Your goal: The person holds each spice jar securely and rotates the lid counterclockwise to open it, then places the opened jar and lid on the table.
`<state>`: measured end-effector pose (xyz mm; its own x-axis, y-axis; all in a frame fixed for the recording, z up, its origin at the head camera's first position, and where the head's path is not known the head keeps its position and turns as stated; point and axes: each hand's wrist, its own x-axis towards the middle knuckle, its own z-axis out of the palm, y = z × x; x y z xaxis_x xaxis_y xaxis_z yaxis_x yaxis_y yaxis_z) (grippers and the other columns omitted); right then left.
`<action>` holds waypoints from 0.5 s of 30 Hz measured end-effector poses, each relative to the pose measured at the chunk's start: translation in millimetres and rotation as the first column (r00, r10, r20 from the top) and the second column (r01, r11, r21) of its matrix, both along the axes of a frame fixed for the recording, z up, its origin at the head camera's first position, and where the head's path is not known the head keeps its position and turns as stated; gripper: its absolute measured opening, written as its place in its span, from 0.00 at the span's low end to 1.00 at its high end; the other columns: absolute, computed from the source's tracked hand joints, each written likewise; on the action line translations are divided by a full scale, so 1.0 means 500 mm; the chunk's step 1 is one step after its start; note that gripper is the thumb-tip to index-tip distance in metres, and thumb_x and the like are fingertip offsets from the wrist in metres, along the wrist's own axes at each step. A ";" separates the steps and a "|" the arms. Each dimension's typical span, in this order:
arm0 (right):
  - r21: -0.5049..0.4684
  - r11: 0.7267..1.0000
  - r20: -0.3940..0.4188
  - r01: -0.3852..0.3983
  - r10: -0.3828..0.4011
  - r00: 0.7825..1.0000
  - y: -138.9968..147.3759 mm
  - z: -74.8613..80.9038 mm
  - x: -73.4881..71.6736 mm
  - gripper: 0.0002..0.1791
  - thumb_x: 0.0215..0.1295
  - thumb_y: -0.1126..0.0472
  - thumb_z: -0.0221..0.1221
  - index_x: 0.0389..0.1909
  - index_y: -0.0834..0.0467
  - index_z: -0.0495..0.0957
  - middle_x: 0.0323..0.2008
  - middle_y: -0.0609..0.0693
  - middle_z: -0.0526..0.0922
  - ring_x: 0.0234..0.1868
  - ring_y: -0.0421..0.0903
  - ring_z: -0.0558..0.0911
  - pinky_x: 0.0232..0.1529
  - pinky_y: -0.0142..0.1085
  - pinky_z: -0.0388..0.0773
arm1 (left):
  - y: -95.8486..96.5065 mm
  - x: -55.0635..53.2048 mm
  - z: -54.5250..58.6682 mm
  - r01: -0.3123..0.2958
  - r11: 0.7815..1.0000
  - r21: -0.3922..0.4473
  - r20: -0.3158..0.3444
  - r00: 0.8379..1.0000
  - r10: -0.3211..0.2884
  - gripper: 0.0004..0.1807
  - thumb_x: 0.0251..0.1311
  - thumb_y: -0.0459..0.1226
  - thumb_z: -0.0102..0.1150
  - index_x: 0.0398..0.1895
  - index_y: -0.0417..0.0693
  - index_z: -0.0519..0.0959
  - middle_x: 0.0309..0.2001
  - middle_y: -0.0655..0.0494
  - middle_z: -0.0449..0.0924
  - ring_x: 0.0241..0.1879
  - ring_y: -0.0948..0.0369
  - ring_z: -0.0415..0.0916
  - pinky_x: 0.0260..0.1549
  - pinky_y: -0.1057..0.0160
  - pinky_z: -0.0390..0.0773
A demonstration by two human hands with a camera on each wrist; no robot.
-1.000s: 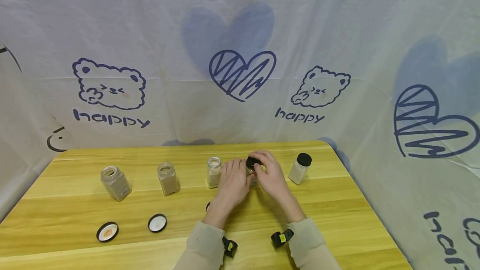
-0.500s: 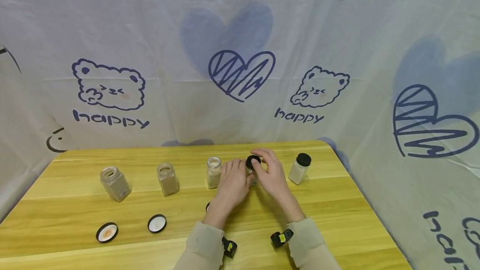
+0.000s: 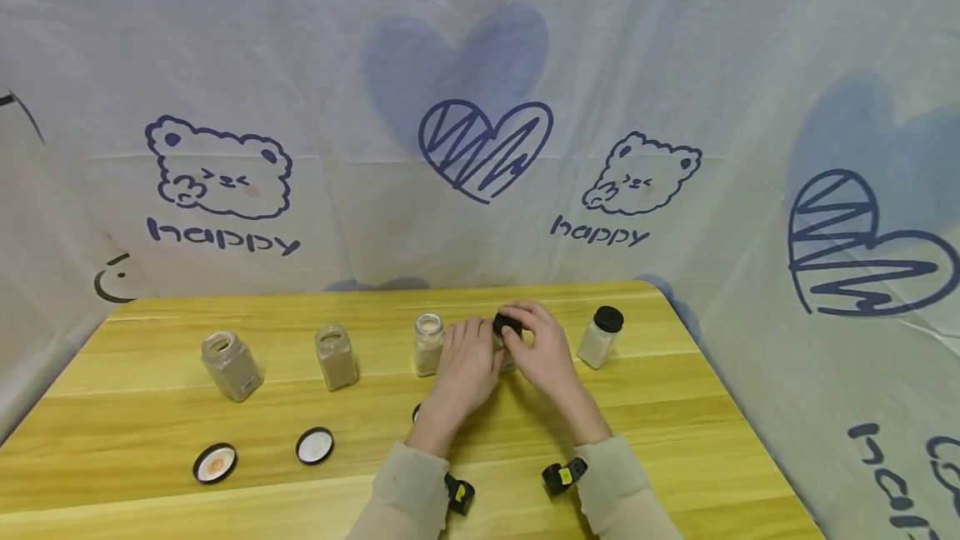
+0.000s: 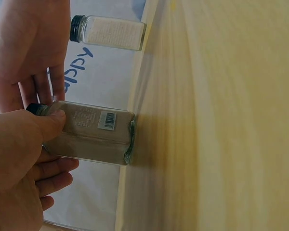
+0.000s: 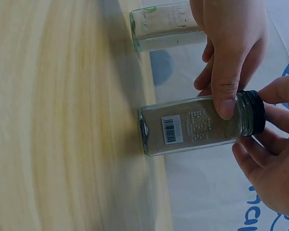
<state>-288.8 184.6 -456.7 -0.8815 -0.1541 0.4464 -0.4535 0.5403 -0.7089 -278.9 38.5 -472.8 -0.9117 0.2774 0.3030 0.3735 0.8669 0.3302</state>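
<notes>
A square glass jar (image 5: pixel 183 129) of brownish powder stands upright on the table, a barcode label on its side. My left hand (image 3: pixel 467 365) grips its body below the neck, the thumb lying across the glass. My right hand (image 3: pixel 542 352) holds the black lid (image 5: pixel 258 113) on top, its fingers around the rim. The lid sits at the jar's threaded neck. In the head view my hands hide most of this jar. Close by my left hand is a lidless jar (image 3: pixel 429 348) of pale powder; right of my right hand is a black-capped jar (image 3: pixel 597 340) with whitish contents.
Two more lidless jars, one at far left (image 3: pixel 232 367) and a second jar (image 3: pixel 337 358) beside it, stand in the row. Upturned lids lie in front: one stained lid (image 3: pixel 215 464), one white-lined lid (image 3: pixel 314 446), and another lid (image 3: pixel 417 412) partly behind my left forearm. A printed cloth (image 3: pixel 360 215) hangs behind the table.
The right hand's thumb and fingers shift around the black lid, the thumb moving from over its top down to its near side. The left hand stays on the jar.
</notes>
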 end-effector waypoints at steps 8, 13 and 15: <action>0.056 0.997 0.006 -0.047 0.046 0.999 0.008 0.003 0.001 0.18 0.72 0.67 0.61 0.61 0.61 0.83 0.63 0.54 0.80 0.65 0.55 0.79 0.63 0.52 0.78 | 0.001 0.001 0.003 -0.004 1.000 -0.004 0.002 1.000 0.004 0.28 0.74 0.46 0.62 0.67 0.36 0.73 0.58 0.44 0.76 0.60 0.47 0.70 0.66 0.47 0.68; 0.099 0.993 -0.010 -0.072 0.073 0.997 0.011 0.005 -0.001 0.19 0.73 0.68 0.61 0.62 0.63 0.81 0.64 0.55 0.80 0.66 0.56 0.78 0.65 0.52 0.76 | 0.001 0.002 0.003 -0.005 1.000 0.001 -0.005 1.000 0.005 0.29 0.74 0.47 0.61 0.67 0.36 0.73 0.58 0.44 0.76 0.60 0.47 0.71 0.65 0.48 0.68; 0.108 0.990 -0.003 -0.087 0.088 0.996 0.011 0.006 -0.001 0.19 0.74 0.69 0.60 0.63 0.63 0.81 0.65 0.56 0.79 0.67 0.57 0.77 0.67 0.53 0.74 | 0.001 0.002 0.003 -0.005 1.000 0.010 -0.007 1.000 0.005 0.29 0.74 0.47 0.62 0.67 0.36 0.72 0.58 0.44 0.76 0.60 0.47 0.71 0.65 0.48 0.68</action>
<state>-289.5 190.2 -453.8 -0.8592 -0.2777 0.4297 -0.5073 0.5714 -0.6451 -277.7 39.2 -471.3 -0.9110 0.2700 0.3119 0.3716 0.8653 0.3365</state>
